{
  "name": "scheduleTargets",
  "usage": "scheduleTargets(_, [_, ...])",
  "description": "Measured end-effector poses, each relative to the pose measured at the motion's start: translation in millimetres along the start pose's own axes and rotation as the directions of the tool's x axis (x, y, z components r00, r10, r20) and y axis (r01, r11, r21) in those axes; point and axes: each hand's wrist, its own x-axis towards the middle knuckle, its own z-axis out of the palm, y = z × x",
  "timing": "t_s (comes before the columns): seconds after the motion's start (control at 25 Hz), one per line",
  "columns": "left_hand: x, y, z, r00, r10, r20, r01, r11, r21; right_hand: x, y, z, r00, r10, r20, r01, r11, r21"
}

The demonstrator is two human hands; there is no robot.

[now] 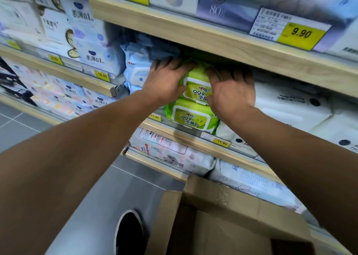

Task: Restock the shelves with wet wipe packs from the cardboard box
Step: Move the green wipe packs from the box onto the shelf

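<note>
Two green wet wipe packs lie stacked on the middle shelf [186, 136]. The upper green pack [196, 88] sits between my hands, under the wooden shelf board above. My left hand [164, 80] presses against its left side with fingers stretched over its top. My right hand [230, 91] presses its right side, fingers spread and reaching into the shelf. The lower green pack [190, 119] lies beneath, at the shelf's front edge. The open cardboard box [228, 219] stands on the floor below, its inside dark.
Blue wipe packs [135, 72] stand left of the green stack, white packs [290, 103] to its right. The upper shelf board [213, 39] hangs low over my hands. Pink and white packs fill the lower shelf. Grey floor and my shoe [128, 233] are left of the box.
</note>
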Motion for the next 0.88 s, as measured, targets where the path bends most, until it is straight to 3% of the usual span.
scheduleTargets(0.12, [-4.4,-0.6,-0.9,0.997,-0.077,-0.024,0.077,0.997,0.023,-0.7,-11.7,1.0,0.999,-0.038,-0.023,0.039,0.999,0.022])
scheduleTargets(0.28, [-11.6,-3.4,-1.3,0.977,-0.198,0.077,0.196,0.980,0.036,-9.3,-24.7,9.9,0.997,-0.041,0.069,0.036,0.997,0.062])
scheduleTargets(0.36, [-27.1,-7.9,-4.2,0.976,-0.209,-0.064,0.208,0.978,-0.024,-19.4,-28.9,14.7,0.998,-0.053,0.022,0.051,0.997,0.060])
scheduleTargets(0.44, [-57.4,-3.1,8.2,0.971,-0.149,-0.186,0.131,0.986,-0.105,-22.8,-30.9,17.6,0.998,-0.058,-0.009,0.059,0.995,0.075])
scheduleTargets(0.52, [-95.6,13.3,31.6,0.999,-0.032,0.015,0.033,0.990,-0.134,-23.0,-30.3,15.8,0.996,-0.058,-0.067,0.065,0.992,0.109])
scheduleTargets(0.6, [-118.6,24.2,56.4,0.955,0.011,0.296,0.004,0.999,-0.049,-31.3,-33.1,17.8,0.981,-0.135,-0.140,0.151,0.983,0.107])
scheduleTargets(0.64, [-122.1,25.1,66.8,0.942,-0.001,0.334,0.009,1.000,-0.023,-41.1,-36.4,22.8,0.969,-0.199,-0.149,0.215,0.971,0.105])
scheduleTargets(0.72, [-121.6,22.2,73.5,0.952,-0.026,0.305,0.035,0.999,-0.024,-73.5,-42.0,40.1,0.955,-0.293,-0.041,0.296,0.951,0.089])
scheduleTargets(0.76, [-121.1,18.9,75.1,0.958,-0.035,0.284,0.046,0.999,-0.030,-88.7,-42.3,47.2,0.945,-0.312,0.097,0.306,0.949,0.074])
scheduleTargets(0.84, [-117.4,10.8,77.1,0.957,-0.043,0.286,0.054,0.998,-0.031,-105.8,-40.8,61.1,0.892,-0.260,0.370,0.279,0.960,0.002])
scheduleTargets(0.88, [-115.8,6.9,78.5,0.951,-0.038,0.305,0.044,0.999,-0.014,-109.6,-41.0,66.1,0.878,-0.233,0.419,0.275,0.960,-0.042])
